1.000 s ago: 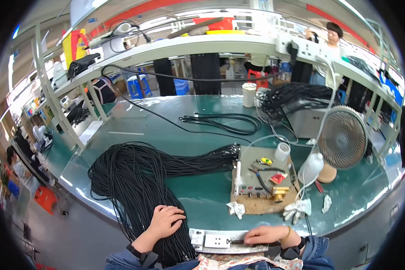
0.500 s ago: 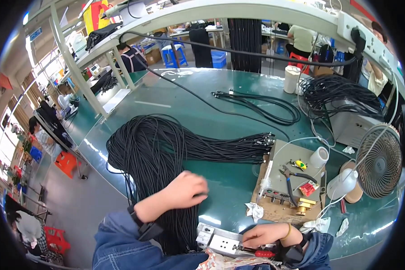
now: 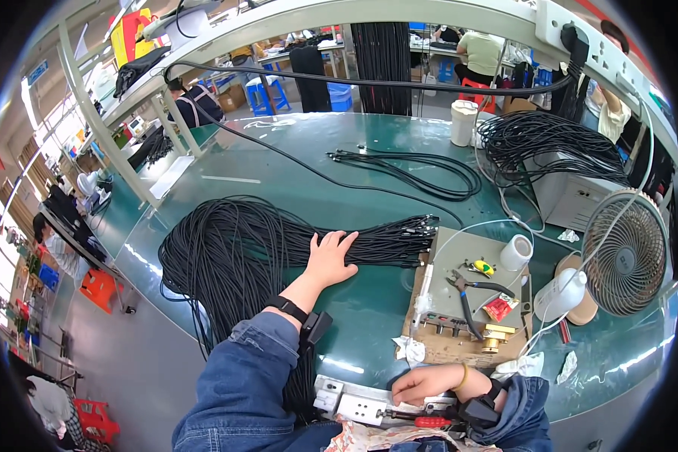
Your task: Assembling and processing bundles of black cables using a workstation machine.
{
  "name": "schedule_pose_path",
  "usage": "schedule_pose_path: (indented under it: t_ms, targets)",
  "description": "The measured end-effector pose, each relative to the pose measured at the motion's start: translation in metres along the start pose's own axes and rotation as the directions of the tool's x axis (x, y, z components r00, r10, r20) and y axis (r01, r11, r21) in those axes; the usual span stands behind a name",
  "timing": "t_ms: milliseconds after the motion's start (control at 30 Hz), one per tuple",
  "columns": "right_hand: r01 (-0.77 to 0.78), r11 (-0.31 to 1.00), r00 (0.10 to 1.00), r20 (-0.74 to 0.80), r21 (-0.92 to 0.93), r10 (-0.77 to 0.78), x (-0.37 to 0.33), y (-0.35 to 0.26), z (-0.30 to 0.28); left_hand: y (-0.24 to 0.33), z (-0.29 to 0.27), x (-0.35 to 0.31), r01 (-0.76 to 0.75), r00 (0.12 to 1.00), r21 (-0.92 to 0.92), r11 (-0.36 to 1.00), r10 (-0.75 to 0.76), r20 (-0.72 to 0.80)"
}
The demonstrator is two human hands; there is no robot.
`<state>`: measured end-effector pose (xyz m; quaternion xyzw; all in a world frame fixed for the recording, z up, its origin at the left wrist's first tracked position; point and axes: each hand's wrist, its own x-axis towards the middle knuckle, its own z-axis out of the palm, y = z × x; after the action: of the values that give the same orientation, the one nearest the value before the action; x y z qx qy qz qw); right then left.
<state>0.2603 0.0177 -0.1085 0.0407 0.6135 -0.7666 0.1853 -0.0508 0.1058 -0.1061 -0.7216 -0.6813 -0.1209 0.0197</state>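
My left hand (image 3: 329, 258) reaches forward with its fingers spread, palm down on the big bundle of black cables (image 3: 226, 237). That bundle loops at the left, and its connector ends lie together toward the grey box. Closer to me, my right hand (image 3: 427, 383) is curled with its fingertips down at a silver metal clamp fixture (image 3: 361, 407). The fixture's red handle (image 3: 432, 422) shows just below that hand. Whatever the right fingers may pinch is hidden. Below the left forearm, part of the bundle hangs toward my lap.
Right of the bundle, a grey control box (image 3: 467, 265) carries pliers (image 3: 468, 301) and a white spool (image 3: 517, 252). Beyond it are a white bottle (image 3: 560, 295), a fan (image 3: 624, 252) and another cable pile (image 3: 554, 143). A shelf beam with a power strip crosses above.
My left hand has moved forward and slightly right, from above the near cables onto the bundle, and its fingers have spread. The right hand stays at the clamp fixture. The view has shifted slightly.
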Motion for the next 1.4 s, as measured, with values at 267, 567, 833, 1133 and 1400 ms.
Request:
schedule_pose_path:
  t_ms: [267, 567, 833, 1133, 1400]
  targets:
    - [-0.027, 0.998, 0.999, -0.026, 0.061, 0.029, 0.0, 0.005, -0.003, -0.002, 0.003, -0.002, 0.001, 0.999, -0.013, 1.0, -0.002, -0.038]
    - [0.008, 0.996, 0.999, -0.052, 0.085, -0.004, -0.001, 0.01, -0.004, -0.002, 0.008, -0.002, -0.014, 0.998, -0.018, 1.0, 0.013, -0.056]
    - [-0.009, 0.995, 0.999, -0.051, 0.095, 0.014, 0.004, 0.004, 0.0, 0.001, -0.031, -0.009, -0.27, 0.91, 0.089, 0.959, 0.285, -0.303]
    - [-0.036, 0.992, 0.999, -0.005, 0.119, 0.037, 0.002, -0.003, -0.007, 0.04, -0.365, 0.132, -0.406, 0.293, 0.224, 0.886, 0.359, -0.886]
    - [0.033, 0.992, 0.998, -0.061, 0.118, -0.026, -0.001, 0.003, -0.007, 0.098, -0.382, 0.178, -0.244, 0.783, -0.174, 0.954, 0.088, -0.615]
